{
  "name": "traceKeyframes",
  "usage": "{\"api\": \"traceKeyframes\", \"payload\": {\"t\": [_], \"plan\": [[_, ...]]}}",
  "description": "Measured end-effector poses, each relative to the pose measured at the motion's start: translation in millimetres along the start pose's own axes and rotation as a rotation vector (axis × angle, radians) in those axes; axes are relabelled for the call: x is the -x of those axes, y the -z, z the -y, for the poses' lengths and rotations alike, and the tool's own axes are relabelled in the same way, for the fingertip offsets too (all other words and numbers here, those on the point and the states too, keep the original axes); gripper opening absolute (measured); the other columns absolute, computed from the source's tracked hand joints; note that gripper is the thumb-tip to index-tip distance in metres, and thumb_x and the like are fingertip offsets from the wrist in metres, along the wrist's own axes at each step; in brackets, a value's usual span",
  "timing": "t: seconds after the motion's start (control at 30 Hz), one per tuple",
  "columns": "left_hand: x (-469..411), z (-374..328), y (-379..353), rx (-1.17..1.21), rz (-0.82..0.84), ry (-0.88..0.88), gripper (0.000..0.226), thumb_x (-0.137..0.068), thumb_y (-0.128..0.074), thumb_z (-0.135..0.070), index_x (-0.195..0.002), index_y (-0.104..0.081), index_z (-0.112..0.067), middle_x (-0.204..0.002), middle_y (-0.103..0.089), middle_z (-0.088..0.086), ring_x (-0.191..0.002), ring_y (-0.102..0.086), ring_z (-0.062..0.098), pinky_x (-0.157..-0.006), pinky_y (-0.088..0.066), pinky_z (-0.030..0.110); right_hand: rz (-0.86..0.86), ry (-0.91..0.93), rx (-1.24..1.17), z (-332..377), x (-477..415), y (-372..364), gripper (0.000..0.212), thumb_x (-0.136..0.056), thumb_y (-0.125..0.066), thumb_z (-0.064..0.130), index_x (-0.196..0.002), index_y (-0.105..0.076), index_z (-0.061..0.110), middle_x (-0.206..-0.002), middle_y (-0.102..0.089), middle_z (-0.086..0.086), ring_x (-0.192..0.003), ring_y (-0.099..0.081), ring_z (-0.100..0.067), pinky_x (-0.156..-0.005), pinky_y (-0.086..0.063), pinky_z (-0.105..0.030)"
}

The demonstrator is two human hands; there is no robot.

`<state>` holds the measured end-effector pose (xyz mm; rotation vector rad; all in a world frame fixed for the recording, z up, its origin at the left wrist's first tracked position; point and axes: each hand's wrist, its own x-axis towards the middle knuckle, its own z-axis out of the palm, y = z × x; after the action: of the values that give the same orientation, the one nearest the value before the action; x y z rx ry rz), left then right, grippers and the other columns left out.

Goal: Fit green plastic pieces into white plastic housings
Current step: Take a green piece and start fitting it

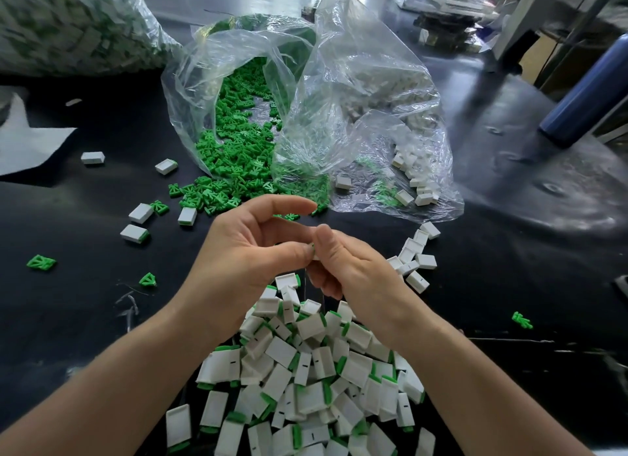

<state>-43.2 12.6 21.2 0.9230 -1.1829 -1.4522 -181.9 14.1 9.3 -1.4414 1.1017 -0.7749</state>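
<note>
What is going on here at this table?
A person assembles parts by hand. The left hand and right hand pinch one small part together, mostly hidden by the fingers. Below them lies a pile of fitted housings. Loose green pieces spill from a clear bag onto the black table.

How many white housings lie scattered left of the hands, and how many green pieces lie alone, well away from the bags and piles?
White housings: 5
Lone green pieces: 3
Total: 8
</note>
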Motion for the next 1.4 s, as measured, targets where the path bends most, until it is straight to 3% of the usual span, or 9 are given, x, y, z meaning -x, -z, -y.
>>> {"api": "traceKeyframes", "payload": {"t": [0.07,0.17,0.27,0.53,0.7,1.13,1.27,1.33,1.4], "plan": [[-0.1,0.5,-0.8,0.021,-0.019,0.016,0.039,-0.059,-0.063,0.002,-0.097,-0.062,-0.006,-0.073,-0.072,0.012,-0.060,-0.068,0.025,-0.056,-0.055,0.027,-0.034,0.019,0.052,-2.7,-1.6,-1.7,0.066,-0.076,-0.029,0.057,-0.097,-0.059,0.003,-0.056,-0.046,0.016,-0.053,-0.039,0.001,-0.056,-0.032,-0.017],[0.1,0.2,-2.9,0.051,-0.020,0.017,0.041,-0.058,-0.061,0.003,-0.098,-0.060,-0.005,-0.071,-0.072,0.012,-0.057,-0.067,0.025,-0.054,-0.054,0.025,-0.073,0.080,0.117,-2.3,-1.8,-4.4,0.045,-0.077,-0.026,0.058,-0.089,-0.058,0.028,-0.057,-0.052,0.031,-0.058,-0.046,0.010,-0.058,-0.034,-0.011],[0.2,0.2,-3.2,0.059,-0.032,0.020,0.041,-0.055,-0.062,0.001,-0.096,-0.061,-0.006,-0.072,-0.072,0.012,-0.059,-0.068,0.024,-0.055,-0.054,0.024,-0.089,0.112,0.148,-1.9,-1.0,-4.9,0.031,-0.079,-0.026,0.057,-0.075,-0.050,0.037,-0.059,-0.051,0.038,-0.061,-0.047,0.015,-0.059,-0.035,-0.005],[-1.0,1.2,-1.1,0.043,-0.030,0.041,0.050,-0.050,-0.073,0.012,-0.095,-0.063,-0.007,-0.076,-0.072,0.016,-0.065,-0.068,0.026,-0.061,-0.056,0.027,-0.152,0.163,0.270,-4.3,-1.0,-6.6,0.025,-0.080,-0.023,0.054,-0.065,-0.037,0.039,-0.055,-0.047,0.029,-0.060,-0.044,0.014,-0.060,-0.034,-0.007],[-1.4,4.2,-0.5,0.062,-0.059,0.053,0.040,-0.056,-0.063,0.004,-0.094,-0.064,-0.008,-0.077,-0.072,0.016,-0.075,-0.070,0.020,-0.063,-0.055,0.025,-0.175,0.166,0.329,-5.9,-1.0,-7.8,0.027,-0.092,-0.027,0.044,-0.069,-0.038,0.037,-0.059,-0.041,0.021,-0.061,-0.044,0.014,-0.060,-0.033,-0.008],[-1.2,4.3,-0.5,0.070,-0.067,0.051,0.040,-0.055,-0.062,0.004,-0.093,-0.065,-0.009,-0.077,-0.072,0.016,-0.079,-0.071,0.018,-0.064,-0.054,0.023,-0.172,0.157,0.387,-3.4,0.2,-8.5,0.024,-0.095,-0.027,0.042,-0.081,-0.044,0.034,-0.068,-0.047,0.020,-0.067,-0.044,0.006,-0.061,-0.033,-0.013],[-0.9,1.9,-0.8,0.078,-0.035,0.055,0.042,-0.055,-0.063,0.009,-0.094,-0.063,-0.007,-0.073,-0.072,0.016,-0.063,-0.068,0.024,-0.059,-0.055,0.025,-0.144,0.136,0.287,-2.3,-0.3,-7.5,0.032,-0.095,-0.029,0.043,-0.066,-0.041,0.040,-0.059,-0.049,0.034,-0.062,-0.045,0.012,-0.060,-0.032,-0.010],[-0.4,0.1,-1.9,0.089,-0.015,0.057,0.051,-0.049,-0.069,0.016,-0.095,-0.062,-0.005,-0.069,-0.071,0.014,-0.056,-0.066,0.025,-0.054,-0.054,0.025,-0.136,0.129,0.213,-1.9,-0.4,-7.3,0.033,-0.092,-0.029,0.047,-0.067,-0.049,0.041,-0.060,-0.052,0.034,-0.063,-0.048,0.010,-0.060,-0.033,-0.011],[-0.1,-0.6,-2.3,0.104,-0.015,0.053,0.046,-0.051,-0.068,0.006,-0.095,-0.061,-0.004,-0.067,-0.071,0.012,-0.053,-0.066,0.023,-0.052,-0.053,0.024,-0.142,0.134,0.178,-1.2,-0.5,-7.2,0.037,-0.085,-0.027,0.055,-0.062,-0.054,0.045,-0.058,-0.053,0.029,-0.061,-0.049,0.007,-0.060,-0.032,-0.012]]}}
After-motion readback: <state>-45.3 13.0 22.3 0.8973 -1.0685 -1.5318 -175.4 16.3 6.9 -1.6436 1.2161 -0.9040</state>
